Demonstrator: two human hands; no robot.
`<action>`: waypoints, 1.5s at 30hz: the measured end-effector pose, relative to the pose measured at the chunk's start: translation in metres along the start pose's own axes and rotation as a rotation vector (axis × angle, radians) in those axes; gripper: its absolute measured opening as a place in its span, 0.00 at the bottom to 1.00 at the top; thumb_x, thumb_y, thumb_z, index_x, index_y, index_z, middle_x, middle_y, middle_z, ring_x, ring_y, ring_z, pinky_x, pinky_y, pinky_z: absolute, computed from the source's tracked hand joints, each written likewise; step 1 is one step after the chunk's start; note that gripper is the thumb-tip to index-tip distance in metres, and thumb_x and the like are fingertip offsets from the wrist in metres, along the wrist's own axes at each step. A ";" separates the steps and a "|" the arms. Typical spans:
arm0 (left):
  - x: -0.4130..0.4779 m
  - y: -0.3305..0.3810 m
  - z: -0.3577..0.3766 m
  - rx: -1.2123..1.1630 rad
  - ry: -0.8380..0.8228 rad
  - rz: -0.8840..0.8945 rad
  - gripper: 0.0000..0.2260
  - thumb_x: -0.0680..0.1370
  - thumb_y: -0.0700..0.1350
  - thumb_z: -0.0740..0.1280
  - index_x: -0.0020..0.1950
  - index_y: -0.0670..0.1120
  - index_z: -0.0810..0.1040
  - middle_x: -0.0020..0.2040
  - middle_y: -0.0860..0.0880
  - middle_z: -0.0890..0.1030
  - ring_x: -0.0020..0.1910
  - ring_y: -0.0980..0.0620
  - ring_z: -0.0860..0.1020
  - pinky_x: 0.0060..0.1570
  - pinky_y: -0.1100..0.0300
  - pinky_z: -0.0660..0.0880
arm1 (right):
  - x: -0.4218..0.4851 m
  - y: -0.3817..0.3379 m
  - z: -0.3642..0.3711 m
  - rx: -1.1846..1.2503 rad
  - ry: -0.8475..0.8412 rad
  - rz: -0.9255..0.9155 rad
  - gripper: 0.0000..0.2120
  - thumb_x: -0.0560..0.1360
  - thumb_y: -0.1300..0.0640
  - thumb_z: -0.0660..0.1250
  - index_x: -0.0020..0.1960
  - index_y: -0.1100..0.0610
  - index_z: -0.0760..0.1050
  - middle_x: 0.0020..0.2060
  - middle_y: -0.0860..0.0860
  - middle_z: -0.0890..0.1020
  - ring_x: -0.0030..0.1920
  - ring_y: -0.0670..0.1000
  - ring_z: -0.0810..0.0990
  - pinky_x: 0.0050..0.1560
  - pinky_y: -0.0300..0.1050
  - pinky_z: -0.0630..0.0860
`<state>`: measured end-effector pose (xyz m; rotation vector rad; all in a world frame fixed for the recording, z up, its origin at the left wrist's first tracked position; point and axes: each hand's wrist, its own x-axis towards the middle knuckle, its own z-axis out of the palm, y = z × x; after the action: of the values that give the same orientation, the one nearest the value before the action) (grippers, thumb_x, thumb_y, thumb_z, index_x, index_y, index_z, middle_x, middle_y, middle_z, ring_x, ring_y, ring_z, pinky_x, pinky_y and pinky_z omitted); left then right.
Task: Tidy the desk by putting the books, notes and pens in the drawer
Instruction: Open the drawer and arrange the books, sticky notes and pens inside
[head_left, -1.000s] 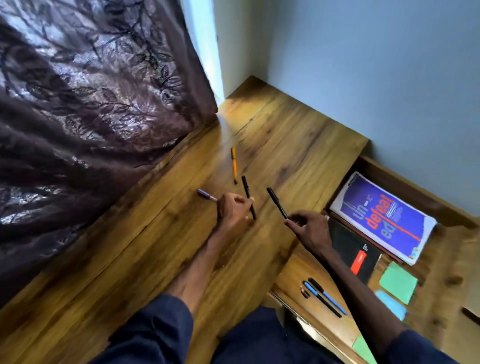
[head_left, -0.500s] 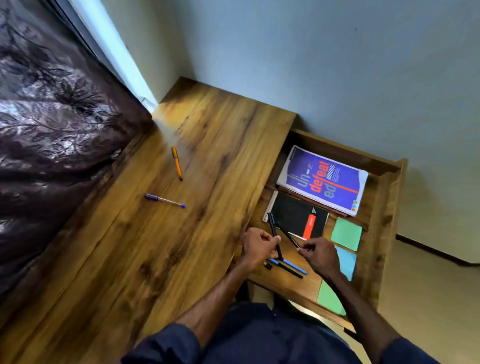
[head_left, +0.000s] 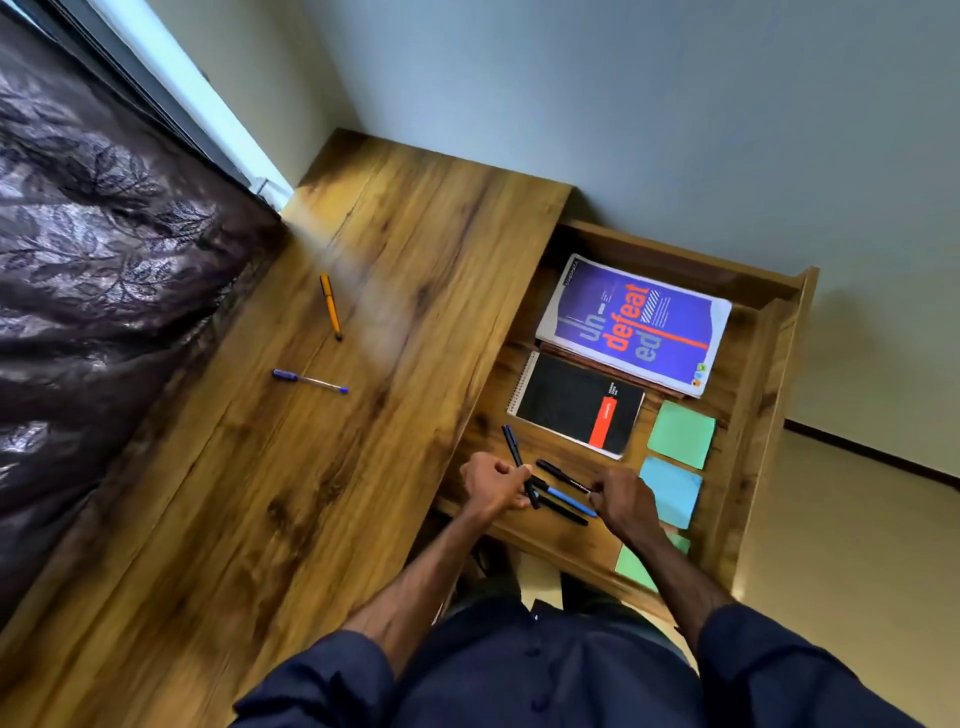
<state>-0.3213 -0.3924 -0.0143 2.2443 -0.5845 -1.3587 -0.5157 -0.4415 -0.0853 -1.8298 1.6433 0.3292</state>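
Observation:
The open wooden drawer (head_left: 748, 415) holds a purple book (head_left: 634, 325), a black spiral notebook (head_left: 566, 402), green (head_left: 680, 434) and blue (head_left: 670, 491) sticky notes, and a few pens (head_left: 569, 504). My left hand (head_left: 491, 483) grips a dark pen (head_left: 514, 452) over the drawer's near corner. My right hand (head_left: 623, 501) pinches the end of a black pen (head_left: 561, 475) low above the pens in the drawer. On the desk top (head_left: 363, 467) lie an orange pen (head_left: 330, 305) and a purple pen (head_left: 310, 382).
A dark patterned curtain (head_left: 104, 286) hangs along the desk's left edge. A pale wall stands behind the desk and the drawer. Floor shows at the right of the drawer.
Both hands picked a pen off the desk top and carried it right, down into the drawer. The view swung right with them.

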 end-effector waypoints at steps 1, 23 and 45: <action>-0.001 -0.001 0.000 0.011 0.008 0.001 0.09 0.76 0.44 0.75 0.41 0.39 0.83 0.34 0.42 0.85 0.31 0.49 0.85 0.39 0.52 0.85 | 0.002 0.002 0.002 -0.012 -0.003 -0.015 0.13 0.71 0.58 0.71 0.30 0.55 0.74 0.28 0.51 0.76 0.33 0.54 0.79 0.34 0.41 0.67; 0.006 -0.009 0.010 0.067 0.011 -0.010 0.09 0.77 0.45 0.73 0.48 0.38 0.82 0.39 0.43 0.86 0.32 0.53 0.85 0.35 0.59 0.84 | 0.008 -0.001 0.011 -0.038 -0.079 -0.090 0.04 0.77 0.58 0.70 0.46 0.55 0.84 0.35 0.49 0.78 0.34 0.46 0.74 0.31 0.36 0.64; 0.012 -0.011 0.020 0.162 -0.031 0.139 0.09 0.77 0.47 0.73 0.44 0.41 0.82 0.35 0.44 0.85 0.30 0.55 0.85 0.42 0.50 0.84 | 0.007 -0.034 -0.008 0.543 0.069 -0.115 0.07 0.77 0.51 0.72 0.49 0.54 0.85 0.41 0.47 0.86 0.41 0.46 0.84 0.40 0.39 0.79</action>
<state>-0.3327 -0.3931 -0.0372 2.2634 -0.8723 -1.3204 -0.4838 -0.4512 -0.0734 -1.5184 1.4781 -0.2177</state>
